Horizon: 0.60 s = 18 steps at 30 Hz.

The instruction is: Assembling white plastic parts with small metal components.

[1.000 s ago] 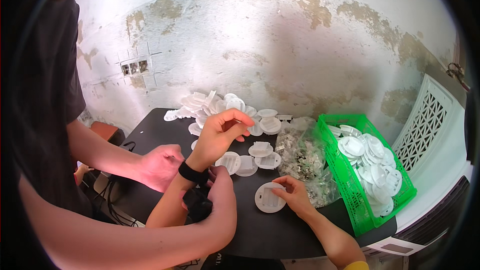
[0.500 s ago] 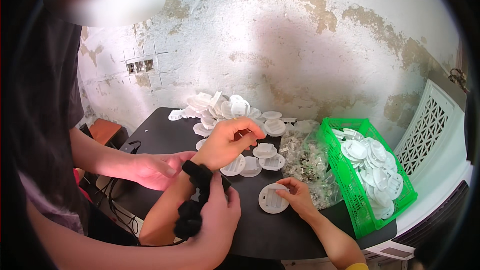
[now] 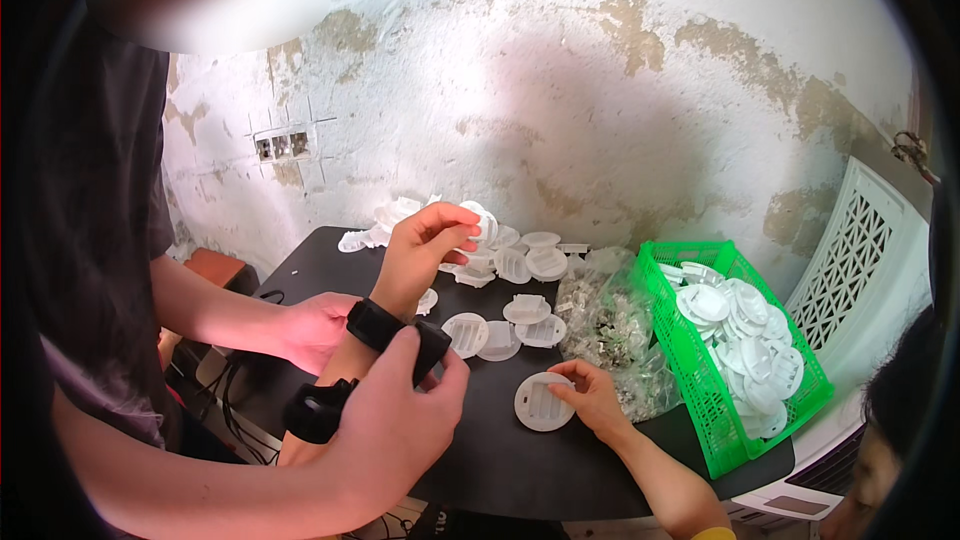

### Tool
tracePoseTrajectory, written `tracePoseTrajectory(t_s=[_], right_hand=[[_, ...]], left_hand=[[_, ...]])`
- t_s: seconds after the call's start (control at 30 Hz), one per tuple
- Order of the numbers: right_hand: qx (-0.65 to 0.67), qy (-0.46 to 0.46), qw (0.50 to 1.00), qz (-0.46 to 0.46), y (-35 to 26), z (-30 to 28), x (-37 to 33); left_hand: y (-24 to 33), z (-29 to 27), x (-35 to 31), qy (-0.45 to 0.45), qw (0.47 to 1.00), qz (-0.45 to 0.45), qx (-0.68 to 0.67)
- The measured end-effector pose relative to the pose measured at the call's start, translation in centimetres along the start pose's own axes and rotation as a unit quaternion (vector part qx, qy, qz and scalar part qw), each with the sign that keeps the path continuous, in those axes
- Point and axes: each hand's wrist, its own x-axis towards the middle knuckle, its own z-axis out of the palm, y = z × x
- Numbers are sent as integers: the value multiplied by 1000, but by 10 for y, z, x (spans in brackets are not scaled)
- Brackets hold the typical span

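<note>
Near the front of the dark table, my right hand (image 3: 592,400) pinches the edge of a round white plastic cover (image 3: 541,403) with slots in its face. My left hand (image 3: 425,240) is raised, fingers loosely curled and seemingly holding nothing, in front of a pile of similar covers (image 3: 512,262). Black straps with a dark device (image 3: 376,324) circle my left wrist and forearm. Another person's hand (image 3: 425,410) grips the device from the front, and that person's other hand (image 3: 325,330) supports my wrist from the left. Several more white covers (image 3: 498,340) lie between my hands.
A green plastic basket (image 3: 690,410) full of white covers stands at the table's right. Beside it lie clear bags (image 3: 605,315) of small parts. Cables (image 3: 232,400) hang at the left edge. Part of another person's head (image 3: 890,420) shows at the lower right.
My left hand has risen and moved left. The straps on my forearm have shifted, the other person's hands moving with them. A head has come into view at the lower right. My right hand stays put.
</note>
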Motion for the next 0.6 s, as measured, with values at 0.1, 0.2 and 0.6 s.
tracePoseTrajectory(t_s=[0.1,0.2,0.6], right_hand=[[6,2,1000,-4,0,-3,-3],[3,-6,1000,-4,3,1,0],[-11,0,1000,-6,7,-4,0]], left_hand=[[-7,0,0,45,994,-76,-69],[-14,-4,-1,53,982,-106,-146],[40,-14,-67,-21,791,-455,-409]])
